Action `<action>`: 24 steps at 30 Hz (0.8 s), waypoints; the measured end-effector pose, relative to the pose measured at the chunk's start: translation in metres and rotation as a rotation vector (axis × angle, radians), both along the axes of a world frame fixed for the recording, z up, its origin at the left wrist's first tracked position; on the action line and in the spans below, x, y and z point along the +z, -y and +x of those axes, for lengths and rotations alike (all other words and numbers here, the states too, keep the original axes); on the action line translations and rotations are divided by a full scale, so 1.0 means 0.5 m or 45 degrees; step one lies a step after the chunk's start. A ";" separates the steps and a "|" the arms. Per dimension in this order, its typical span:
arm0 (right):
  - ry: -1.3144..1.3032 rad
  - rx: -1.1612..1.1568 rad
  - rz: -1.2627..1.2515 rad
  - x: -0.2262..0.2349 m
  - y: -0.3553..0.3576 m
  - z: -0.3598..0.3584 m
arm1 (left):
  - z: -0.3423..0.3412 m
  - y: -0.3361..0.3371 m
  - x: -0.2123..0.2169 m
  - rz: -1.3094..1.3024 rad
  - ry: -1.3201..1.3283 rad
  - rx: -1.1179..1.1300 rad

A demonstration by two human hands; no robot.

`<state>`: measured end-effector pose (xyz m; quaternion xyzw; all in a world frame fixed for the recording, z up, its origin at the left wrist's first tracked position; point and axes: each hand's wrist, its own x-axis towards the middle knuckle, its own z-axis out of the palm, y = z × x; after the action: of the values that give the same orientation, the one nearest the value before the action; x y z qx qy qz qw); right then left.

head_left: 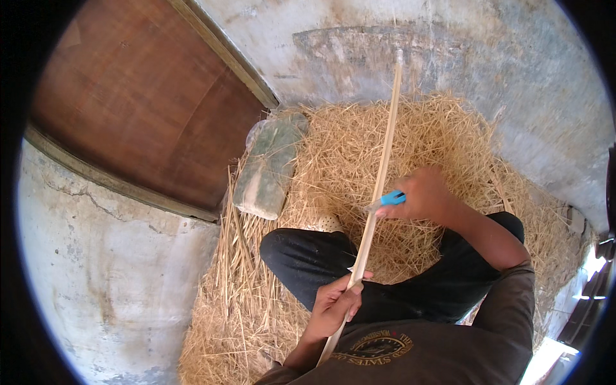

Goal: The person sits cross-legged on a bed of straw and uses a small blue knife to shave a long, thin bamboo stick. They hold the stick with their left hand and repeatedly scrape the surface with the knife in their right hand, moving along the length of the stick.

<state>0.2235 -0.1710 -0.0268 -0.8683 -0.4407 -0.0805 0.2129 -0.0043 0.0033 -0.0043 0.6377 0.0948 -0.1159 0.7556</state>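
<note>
Nearby, straw [340, 144] and greenish block [271, 160], left grip [335, 303] holding strip [386, 151], right grip [425, 194] holding knife [393, 198].

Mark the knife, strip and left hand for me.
Knife [393, 197]: head view, on the blue handle.
Strip [367, 237]: head view, on the pale face, partway along its length.
Left hand [337, 301]: head view, on the middle of the hand.
</note>
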 end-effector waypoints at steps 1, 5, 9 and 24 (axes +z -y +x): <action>0.038 0.009 0.035 -0.009 0.003 0.016 | 0.001 0.001 0.001 0.015 0.015 -0.013; -0.110 -0.353 -0.032 -0.013 0.010 0.097 | -0.005 0.007 0.004 -0.005 -0.021 -0.030; -0.280 -0.657 -0.172 0.001 0.062 0.188 | -0.032 0.023 -0.008 -0.056 -0.058 -0.088; -0.133 -0.640 -0.242 0.014 0.082 0.218 | -0.045 0.015 -0.002 -0.086 -0.050 -0.113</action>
<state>0.3324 -0.2118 -0.0200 -0.9695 -0.2055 -0.0442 0.1263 -0.0266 -0.0043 -0.0054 0.6130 0.0770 -0.1649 0.7688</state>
